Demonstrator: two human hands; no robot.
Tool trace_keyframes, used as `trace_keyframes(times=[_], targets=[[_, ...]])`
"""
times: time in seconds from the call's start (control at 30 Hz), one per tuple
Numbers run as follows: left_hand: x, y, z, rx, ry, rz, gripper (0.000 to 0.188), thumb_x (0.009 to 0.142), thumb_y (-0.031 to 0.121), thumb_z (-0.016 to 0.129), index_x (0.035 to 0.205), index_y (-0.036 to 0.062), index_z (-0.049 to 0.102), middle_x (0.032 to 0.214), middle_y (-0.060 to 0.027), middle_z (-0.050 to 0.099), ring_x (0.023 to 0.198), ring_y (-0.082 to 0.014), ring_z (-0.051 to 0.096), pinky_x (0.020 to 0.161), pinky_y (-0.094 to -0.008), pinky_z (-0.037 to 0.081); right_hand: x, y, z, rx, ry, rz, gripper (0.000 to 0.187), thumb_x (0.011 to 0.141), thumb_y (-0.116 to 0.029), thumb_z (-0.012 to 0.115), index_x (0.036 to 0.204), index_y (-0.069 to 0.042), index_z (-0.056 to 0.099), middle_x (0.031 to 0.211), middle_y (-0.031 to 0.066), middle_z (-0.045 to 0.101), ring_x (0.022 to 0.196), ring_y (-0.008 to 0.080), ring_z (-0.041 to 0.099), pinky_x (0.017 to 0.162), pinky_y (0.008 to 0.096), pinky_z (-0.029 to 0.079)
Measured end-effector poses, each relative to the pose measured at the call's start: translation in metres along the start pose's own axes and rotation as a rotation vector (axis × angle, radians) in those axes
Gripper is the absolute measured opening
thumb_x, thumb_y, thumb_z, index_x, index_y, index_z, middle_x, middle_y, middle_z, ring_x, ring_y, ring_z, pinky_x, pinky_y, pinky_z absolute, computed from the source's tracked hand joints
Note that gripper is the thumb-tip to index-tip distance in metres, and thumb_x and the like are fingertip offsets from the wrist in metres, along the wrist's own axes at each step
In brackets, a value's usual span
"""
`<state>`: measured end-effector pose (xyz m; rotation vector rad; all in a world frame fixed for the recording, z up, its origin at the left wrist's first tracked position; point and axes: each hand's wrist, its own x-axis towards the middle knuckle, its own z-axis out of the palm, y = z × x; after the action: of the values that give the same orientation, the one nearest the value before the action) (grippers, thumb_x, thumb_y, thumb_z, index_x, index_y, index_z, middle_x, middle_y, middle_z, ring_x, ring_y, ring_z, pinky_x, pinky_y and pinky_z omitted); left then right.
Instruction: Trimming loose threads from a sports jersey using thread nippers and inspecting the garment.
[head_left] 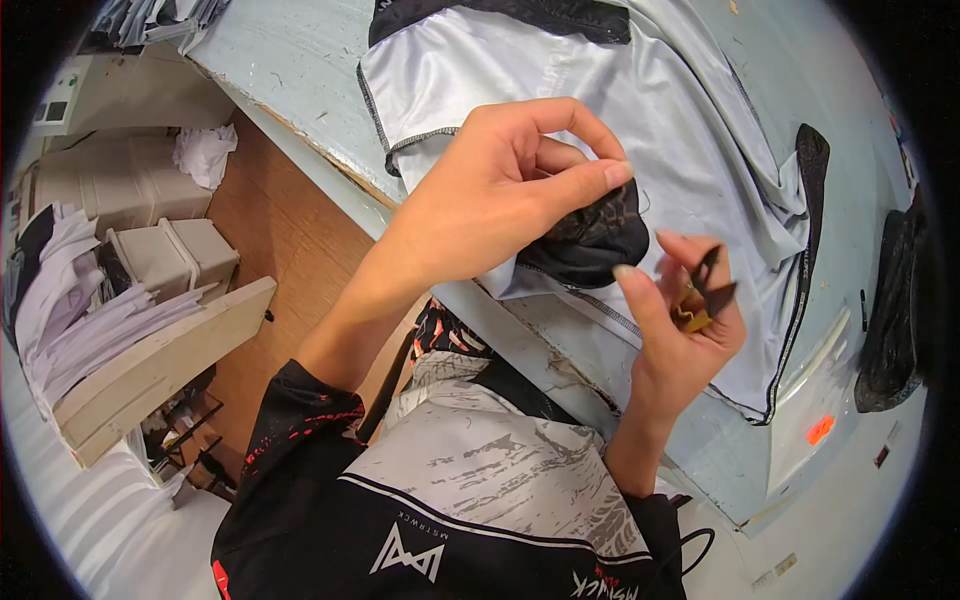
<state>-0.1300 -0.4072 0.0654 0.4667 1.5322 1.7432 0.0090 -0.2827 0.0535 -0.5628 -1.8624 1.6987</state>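
Note:
My left hand (510, 190) pinches a black patterned patch of fabric (590, 245) between thumb and fingers, at the edge of a silvery-white garment (640, 110) spread on the pale blue table (300, 70). The garment has black trim and stitched seams. Just to the right, my right hand (680, 320) holds small thread snips (705, 295) with black blades and a brass-coloured spring handle, close to the dark patch but apart from it.
A dark garment (890, 320) lies at the table's right edge beside a clear plastic bag with an orange tag (815, 420). Left of the table stand white boxes (170, 255), stacked white cloth (80, 320) and a wooden board (160, 370).

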Motion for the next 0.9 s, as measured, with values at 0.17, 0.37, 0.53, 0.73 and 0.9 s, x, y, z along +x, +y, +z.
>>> trace_keyframes(times=[0.17, 0.37, 0.53, 0.73, 0.9], targets=[[-0.001, 0.001, -0.006, 0.009, -0.015, -0.027, 0.011, 0.094, 0.006, 0.066, 0.102, -0.0001, 0.061, 0.077, -0.0017, 0.069, 0.067, 0.0000, 0.056, 0.059, -0.0154, 0.042, 0.001, 0.012, 0.010, -0.202, -0.019, -0.245, 0.034, 0.069, 0.007, 0.084, 0.101, -0.001, 0.075, 0.086, 0.0004, 0.056, 0.065, 0.0027, 0.045, 0.050, 0.0177, 0.031], [0.001, -0.007, -0.010, -0.056, 0.012, 0.007, 0.011, 0.094, 0.005, 0.066, 0.102, 0.0005, 0.060, 0.078, -0.0021, 0.070, 0.068, -0.0002, 0.057, 0.060, -0.0155, 0.042, 0.001, 0.009, 0.010, -0.098, -0.022, -0.025, 0.016, 0.080, 0.006, 0.077, 0.091, 0.002, 0.067, 0.085, -0.0004, 0.057, 0.067, 0.0031, 0.046, 0.057, 0.0181, 0.036], [0.003, -0.009, -0.014, -0.094, -0.004, 0.010, 0.012, 0.094, 0.006, 0.066, 0.102, 0.0001, 0.060, 0.080, -0.0031, 0.070, 0.071, -0.0006, 0.058, 0.065, -0.0160, 0.044, 0.001, 0.020, 0.011, 0.183, -0.038, 0.173, 0.010, 0.099, -0.011, 0.059, 0.098, -0.001, 0.058, 0.080, -0.0023, 0.051, 0.051, 0.0000, 0.030, 0.044, 0.0198, 0.020], [0.005, -0.013, -0.016, -0.200, -0.087, 0.017, 0.024, 0.091, 0.003, 0.068, 0.113, -0.0014, 0.059, 0.087, -0.0043, 0.071, 0.077, -0.0033, 0.062, 0.068, -0.0175, 0.046, 0.002, 0.020, 0.006, 0.447, -0.076, 0.298, 0.010, 0.094, -0.007, 0.067, 0.099, -0.002, 0.060, 0.086, 0.0016, 0.054, 0.055, 0.0004, 0.038, 0.045, 0.0172, 0.024], [0.004, -0.023, -0.014, -0.066, -0.228, 0.276, 0.034, 0.080, -0.010, 0.073, 0.113, -0.0051, 0.064, 0.100, -0.0109, 0.070, 0.089, -0.0124, 0.067, 0.078, -0.0231, 0.052, 0.009, 0.016, 0.008, 0.356, -0.051, 0.280, 0.010, 0.092, -0.007, 0.068, 0.098, -0.003, 0.061, 0.087, 0.0009, 0.056, 0.056, 0.0002, 0.039, 0.047, 0.0169, 0.025]])
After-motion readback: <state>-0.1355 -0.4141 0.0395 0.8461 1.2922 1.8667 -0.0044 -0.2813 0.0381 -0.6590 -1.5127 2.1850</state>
